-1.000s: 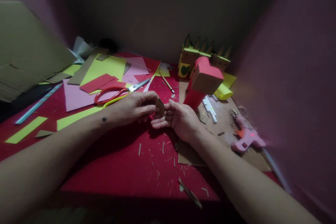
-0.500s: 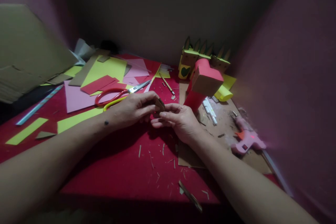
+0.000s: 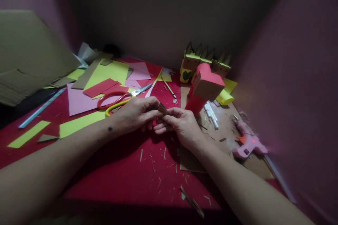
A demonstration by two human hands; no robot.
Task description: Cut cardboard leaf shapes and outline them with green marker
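A small brown cardboard piece (image 3: 162,108) is pinched between my two hands above the red table (image 3: 116,179). My left hand (image 3: 139,112) grips it from the left with thumb and fingers. From the right, my right hand (image 3: 182,123) holds its lower edge between thumb and index finger, the other fingers curled beneath. Scissors (image 3: 118,99) with red and yellow handles lie just behind my left wrist. Beyond my right hand stands a red paper figure (image 3: 202,88) with a cardboard top.
A pink glue gun (image 3: 249,142) and white sticks (image 3: 211,114) lie on a cardboard sheet (image 3: 190,160) at right. Yellow figures (image 3: 186,70) stand behind. Coloured paper (image 3: 111,74), a pencil (image 3: 169,88), a striped straw (image 3: 42,108) and a large cardboard box (image 3: 29,52) are around the left and back.
The cardboard piece has tilted slightly between my fingers, and my hands have come a little closer together around it. The whole scene sits slightly lower in view.
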